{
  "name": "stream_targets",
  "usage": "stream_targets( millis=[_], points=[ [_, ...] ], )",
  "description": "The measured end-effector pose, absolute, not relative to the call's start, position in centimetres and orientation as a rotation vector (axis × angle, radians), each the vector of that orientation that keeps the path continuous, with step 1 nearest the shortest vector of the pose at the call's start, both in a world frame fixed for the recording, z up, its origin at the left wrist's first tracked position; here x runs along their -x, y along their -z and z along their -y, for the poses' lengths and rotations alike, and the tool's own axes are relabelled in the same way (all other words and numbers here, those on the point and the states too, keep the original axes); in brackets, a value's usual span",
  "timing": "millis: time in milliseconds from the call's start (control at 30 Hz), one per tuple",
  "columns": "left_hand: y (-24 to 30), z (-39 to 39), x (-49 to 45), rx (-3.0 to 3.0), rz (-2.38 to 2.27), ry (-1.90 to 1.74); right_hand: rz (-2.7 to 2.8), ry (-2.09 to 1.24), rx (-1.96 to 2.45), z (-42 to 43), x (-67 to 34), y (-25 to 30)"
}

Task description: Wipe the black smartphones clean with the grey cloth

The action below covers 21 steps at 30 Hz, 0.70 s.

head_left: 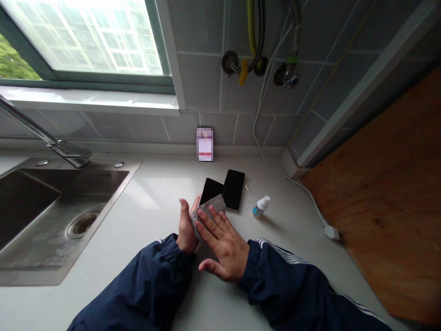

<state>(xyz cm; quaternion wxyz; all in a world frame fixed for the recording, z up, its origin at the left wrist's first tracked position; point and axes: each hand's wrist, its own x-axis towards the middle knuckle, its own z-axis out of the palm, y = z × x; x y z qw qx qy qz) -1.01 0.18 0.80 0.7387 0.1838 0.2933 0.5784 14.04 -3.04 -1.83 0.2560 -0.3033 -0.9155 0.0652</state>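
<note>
Two bare hands meet over a pale countertop (148,202) in the head view, both coming out of navy track-jacket sleeves (148,276) with white stripes. The left hand (187,225) stands on its edge, fingers pressed together and pointing up, against the left side of a crumpled grey cloth (208,215). The right hand (221,244) lies palm down across that cloth, fingers spread and thumb splayed away. Whether the left hand pinches the cloth, I cannot tell. The cloth overlaps the lower edge of a black smartphone (211,191), which lies face up with a second black smartphone (233,189) touching it on the right. Just right of these stands a small white-capped spray bottle (261,207), tilted, with a blue label. Behind them, a blurred card (204,144) leans upright against the tiled wall (203,82). A white cable (275,168) runs down to a plug (331,232) beside a wooden board (379,184). On the left sit a steel sink (41,216) and its faucet (69,149), below a window (82,41).
</note>
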Motion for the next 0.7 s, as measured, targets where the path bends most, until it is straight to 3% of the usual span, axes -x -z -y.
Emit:
stream_targets(
  millis=[700],
  points=[
    [-1.22,-0.07,1.17,-0.307,-0.707,-1.178,2.51,-0.144,0.836,3.48,-14.02,1.43]
  ],
)
